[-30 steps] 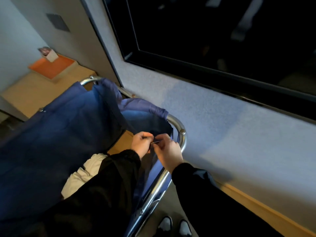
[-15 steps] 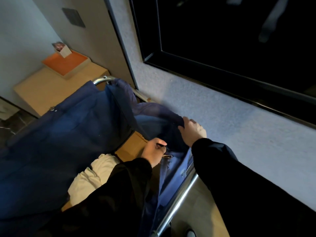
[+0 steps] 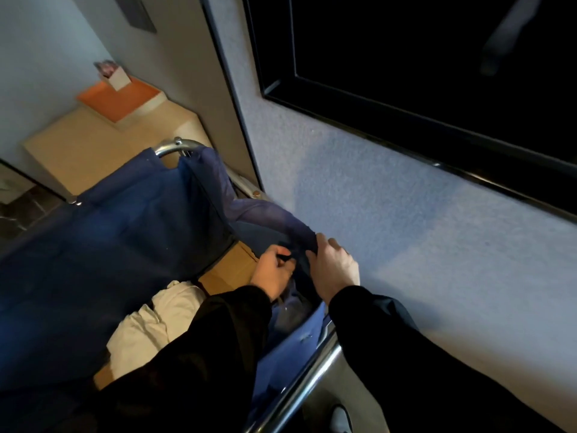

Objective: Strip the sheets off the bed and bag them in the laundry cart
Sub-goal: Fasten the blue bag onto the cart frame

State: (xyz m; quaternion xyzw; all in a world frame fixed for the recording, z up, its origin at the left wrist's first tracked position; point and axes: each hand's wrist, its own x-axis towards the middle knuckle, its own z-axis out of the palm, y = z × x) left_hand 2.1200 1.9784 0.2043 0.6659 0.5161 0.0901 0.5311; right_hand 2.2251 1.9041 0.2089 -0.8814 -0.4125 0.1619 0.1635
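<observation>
Hands (image 3: 307, 268) on blue bag (image 3: 271, 218) rim, white sheets (image 3: 150, 326) just below-left

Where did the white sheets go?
In the head view, the white sheets lie bunched low and left of centre inside the blue laundry bag, just left of the person's left sleeve.

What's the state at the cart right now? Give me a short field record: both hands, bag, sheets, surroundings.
left hand: closed on a small dark part at the bag's edge
right hand: gripping the blue bag's folded rim
white sheets: bunched inside the bag
cart frame: chrome rail along the wall side
wall: beside the cart, window above
side table: beyond the cart, orange tray on it
</observation>
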